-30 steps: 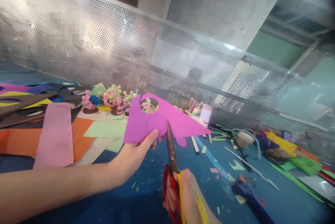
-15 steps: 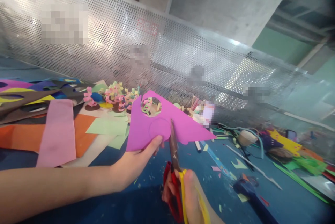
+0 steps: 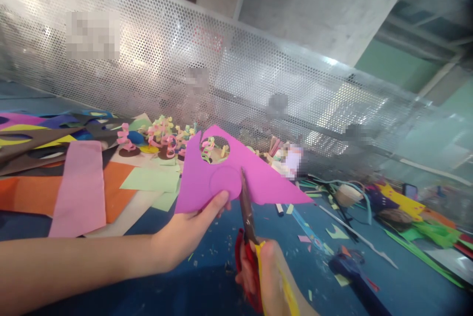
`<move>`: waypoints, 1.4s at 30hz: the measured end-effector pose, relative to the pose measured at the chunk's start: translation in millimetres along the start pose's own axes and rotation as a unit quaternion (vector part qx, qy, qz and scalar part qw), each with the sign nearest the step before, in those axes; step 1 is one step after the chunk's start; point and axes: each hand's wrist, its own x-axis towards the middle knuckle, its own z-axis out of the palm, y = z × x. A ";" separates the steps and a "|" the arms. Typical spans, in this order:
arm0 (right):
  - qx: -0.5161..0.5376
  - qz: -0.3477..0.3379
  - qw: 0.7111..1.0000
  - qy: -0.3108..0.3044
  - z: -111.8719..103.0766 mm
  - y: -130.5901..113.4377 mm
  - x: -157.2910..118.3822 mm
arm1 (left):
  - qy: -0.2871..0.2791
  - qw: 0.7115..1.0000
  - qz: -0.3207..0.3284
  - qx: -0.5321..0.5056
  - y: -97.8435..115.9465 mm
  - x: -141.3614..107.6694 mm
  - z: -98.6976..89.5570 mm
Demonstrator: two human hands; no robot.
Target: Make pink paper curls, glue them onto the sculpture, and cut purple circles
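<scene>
A magenta sheet of craft foam or paper [image 3: 192, 178] is raised above the table, its lower edge pinched by my left hand [image 3: 195, 229], thumb on top. The sheet has a round hole near its top and a faint circle outline beside my thumb. My right hand [image 3: 271, 266] grips scissors [image 3: 248, 217] with red and yellow handles. Their blades point up into the sheet, along the right side of the drawn circle, and look nearly closed. Part of my right hand's fingers is hidden behind the handles.
Coloured sheets, among them a pink strip [image 3: 79, 183] and a pale green piece [image 3: 151, 179], lie at left. Curled paper decorations [image 3: 162, 133] stand behind. Scraps, a dark blue tool [image 3: 356, 276] and a yellow cutout [image 3: 401, 200] lie at right. A perforated metal panel [image 3: 240, 59] rises behind.
The sheet has tilted slightly, its right corner dipping and shifting right. The scissors' handles have moved slightly right and down, while the blades stay at the same cut.
</scene>
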 end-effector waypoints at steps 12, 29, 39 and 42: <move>-0.032 -0.009 0.999 0.011 -8.2 -41.1 -2.7 | -0.004 0.999 0.035 0.025 5.0 12.0 -3.1; -0.070 0.010 0.995 0.070 -10.1 -50.8 -4.8 | -0.020 0.998 0.052 -0.033 22.4 26.2 -12.3; -0.013 0.041 0.999 0.026 -7.5 -30.5 -0.7 | -0.004 0.997 0.043 -0.063 9.3 32.1 -6.6; -0.006 0.023 1.000 -0.013 -6.7 -19.1 4.6 | 0.003 0.999 0.025 -0.037 12.1 32.7 -6.6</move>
